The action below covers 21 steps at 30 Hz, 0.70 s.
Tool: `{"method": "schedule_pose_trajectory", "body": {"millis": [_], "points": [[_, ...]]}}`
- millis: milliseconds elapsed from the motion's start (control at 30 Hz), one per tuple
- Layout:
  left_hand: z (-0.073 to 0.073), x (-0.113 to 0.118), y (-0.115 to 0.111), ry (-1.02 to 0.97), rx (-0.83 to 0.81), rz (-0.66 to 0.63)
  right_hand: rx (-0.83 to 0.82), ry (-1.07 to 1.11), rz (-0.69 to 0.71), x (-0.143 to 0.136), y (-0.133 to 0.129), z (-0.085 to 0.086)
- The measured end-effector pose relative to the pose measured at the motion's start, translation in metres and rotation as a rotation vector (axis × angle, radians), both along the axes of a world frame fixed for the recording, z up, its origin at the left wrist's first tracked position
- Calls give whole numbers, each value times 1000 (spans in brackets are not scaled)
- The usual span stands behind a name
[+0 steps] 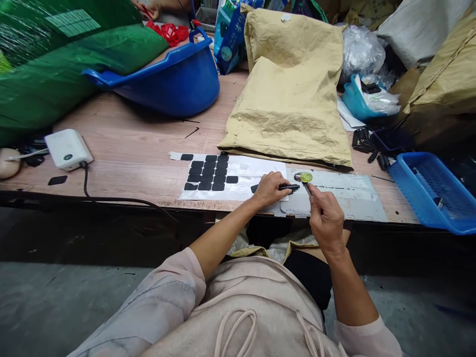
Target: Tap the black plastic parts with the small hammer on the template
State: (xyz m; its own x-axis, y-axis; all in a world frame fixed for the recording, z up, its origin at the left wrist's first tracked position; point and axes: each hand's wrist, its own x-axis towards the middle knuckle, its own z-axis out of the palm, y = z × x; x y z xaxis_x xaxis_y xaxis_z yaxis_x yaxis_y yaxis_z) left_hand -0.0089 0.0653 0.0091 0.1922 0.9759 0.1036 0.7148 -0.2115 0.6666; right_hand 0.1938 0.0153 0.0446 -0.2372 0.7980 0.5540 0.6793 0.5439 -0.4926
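Note:
My right hand (327, 218) is closed round the handle of a small hammer (306, 177) with a translucent yellow-green face on its head. The head is just above a grey board (340, 192) along the table's front edge. My left hand (269, 189) pinches a slim black pen-like piece (292, 187), which points right, towards the hammer. Beneath and left of that hand lies a white backing sheet (245, 186) with rows of black rounded-square pads (206, 173). One black pad (254, 189) shows beside my left fingers.
Behind the sheet lies a large tan sack (286, 104). To the left stand a blue tub (174, 79), a green wrapped bundle (74, 99) and a white box (70, 148) with a cable. A blue basket (416, 193) is at right. Another person's hand (152, 9) shows at the back.

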Motion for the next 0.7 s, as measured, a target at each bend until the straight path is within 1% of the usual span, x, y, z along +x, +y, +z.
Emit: {"method": "schedule_pose_trajectory", "body": {"millis": [100, 167, 367, 533, 600, 700], "points": [[0, 1, -1, -8, 2, 15, -38, -74, 8, 0, 1, -9], [0, 1, -1, -12, 8, 16, -58, -99, 6, 2, 3, -11], [1, 2, -1, -5, -1, 9, 19, -30, -67, 8, 4, -1], [3, 2, -2, -1, 4, 20, -60, -64, -39, 9, 4, -8], [2, 2, -2, -3, 10, 15, -46, -60, -70, 13, 8, -7], [1, 3, -2, -4, 15, 19, -5, -80, -153, 24, 20, -3]]}}
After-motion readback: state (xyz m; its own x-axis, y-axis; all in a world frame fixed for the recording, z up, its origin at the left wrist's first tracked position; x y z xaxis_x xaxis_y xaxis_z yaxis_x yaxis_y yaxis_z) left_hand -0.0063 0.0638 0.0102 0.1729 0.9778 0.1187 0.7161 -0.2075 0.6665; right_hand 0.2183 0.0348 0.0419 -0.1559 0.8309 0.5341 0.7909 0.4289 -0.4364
